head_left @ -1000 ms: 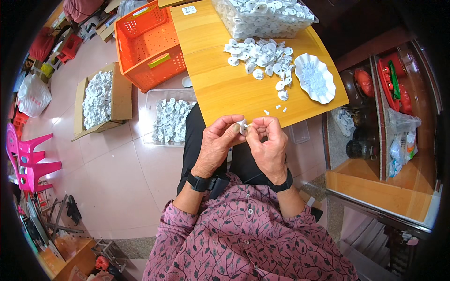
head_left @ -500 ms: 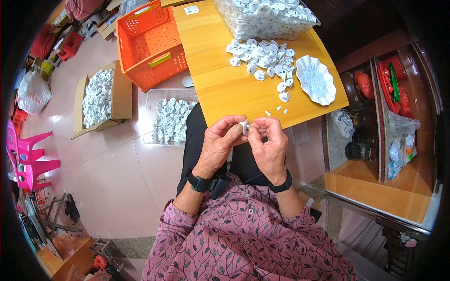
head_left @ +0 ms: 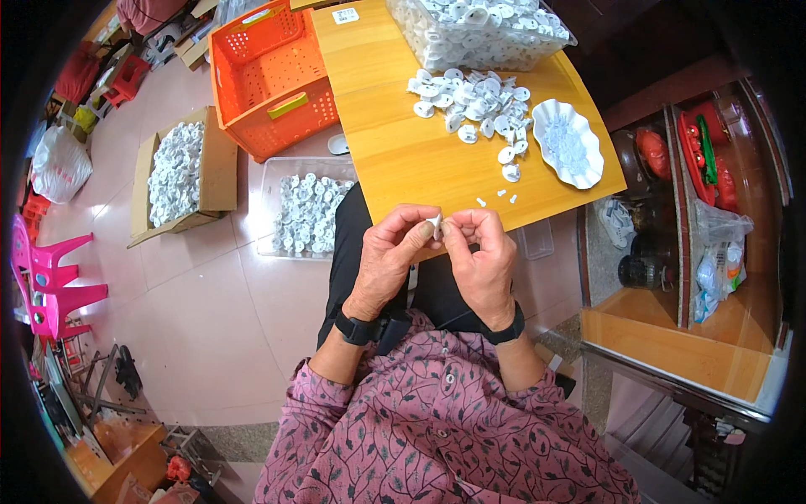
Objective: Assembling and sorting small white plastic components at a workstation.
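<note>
Just beyond the near edge of the yellow wooden table [head_left: 395, 143], my left hand [head_left: 393, 252] pinches a small white round plastic piece [head_left: 436, 223] between thumb and fingers. My right hand [head_left: 483, 250] is closed in a pinch right against it; what its fingertips hold is hidden. On the tabletop ahead, several similar white pieces lie in a loose pile [head_left: 474, 105]. A few tiny white pegs [head_left: 481, 202] lie near the table edge. To the right, a white wavy-rimmed dish [head_left: 591, 172] holds many small translucent pieces [head_left: 564, 141].
A see-through tub [head_left: 495, 57] heaped with white pieces stands at the table's back. On the floor to the left are an orange crate [head_left: 277, 126], a cardboard box [head_left: 220, 168] and a see-through bin [head_left: 267, 210], the last two holding white pieces. Shelves [head_left: 672, 315] stand right.
Both hands stay together at nearly the same spot. The white piece has turned slightly between the fingers, and its disc now shows more edge-on. The view has shifted a little.
</note>
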{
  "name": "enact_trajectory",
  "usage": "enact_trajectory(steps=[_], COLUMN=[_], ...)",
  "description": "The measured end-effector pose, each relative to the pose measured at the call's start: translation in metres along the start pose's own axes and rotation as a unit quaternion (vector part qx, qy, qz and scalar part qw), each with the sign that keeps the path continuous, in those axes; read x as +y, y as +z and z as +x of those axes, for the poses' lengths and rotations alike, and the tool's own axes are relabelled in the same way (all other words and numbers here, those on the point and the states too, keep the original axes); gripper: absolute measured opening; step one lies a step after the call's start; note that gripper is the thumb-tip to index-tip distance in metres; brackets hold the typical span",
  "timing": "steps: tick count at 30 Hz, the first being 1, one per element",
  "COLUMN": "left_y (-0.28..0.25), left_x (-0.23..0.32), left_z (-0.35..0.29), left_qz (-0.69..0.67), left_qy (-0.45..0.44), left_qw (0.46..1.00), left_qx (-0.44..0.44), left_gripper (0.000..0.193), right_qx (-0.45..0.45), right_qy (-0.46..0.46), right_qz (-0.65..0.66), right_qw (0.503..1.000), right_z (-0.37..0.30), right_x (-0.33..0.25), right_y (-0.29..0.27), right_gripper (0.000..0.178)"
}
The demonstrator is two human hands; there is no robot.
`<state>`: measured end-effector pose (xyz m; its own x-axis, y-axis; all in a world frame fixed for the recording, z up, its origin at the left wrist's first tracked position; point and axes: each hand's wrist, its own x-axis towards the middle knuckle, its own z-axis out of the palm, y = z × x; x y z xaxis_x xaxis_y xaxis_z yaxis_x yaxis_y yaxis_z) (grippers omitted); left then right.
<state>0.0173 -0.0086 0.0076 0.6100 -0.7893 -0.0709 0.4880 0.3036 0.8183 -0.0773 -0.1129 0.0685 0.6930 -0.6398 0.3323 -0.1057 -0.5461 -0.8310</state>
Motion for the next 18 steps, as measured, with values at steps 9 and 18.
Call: enact_trajectory(steps=[9, 18], left_y=[0.010, 0.009], left_x=[0.002, 0.002], left_z=[-0.002, -0.004], left_qz=[-0.077, -0.054], left_qy=[-0.044, -0.041], left_qw=[0.996, 0.997], left_qx=[0.031, 0.027], left_gripper=[0.025, 0.025], right_qx=[-0.015, -0.004], right_qy=[0.038, 0.038], right_qz=[0.070, 0.056], right_qw=[0.997, 0.998], right_z=[-0.004, -0.003], right_x=[0.012, 0.009], right_y=[-0.003, -0.002], right_gripper=[0.017, 0.018])
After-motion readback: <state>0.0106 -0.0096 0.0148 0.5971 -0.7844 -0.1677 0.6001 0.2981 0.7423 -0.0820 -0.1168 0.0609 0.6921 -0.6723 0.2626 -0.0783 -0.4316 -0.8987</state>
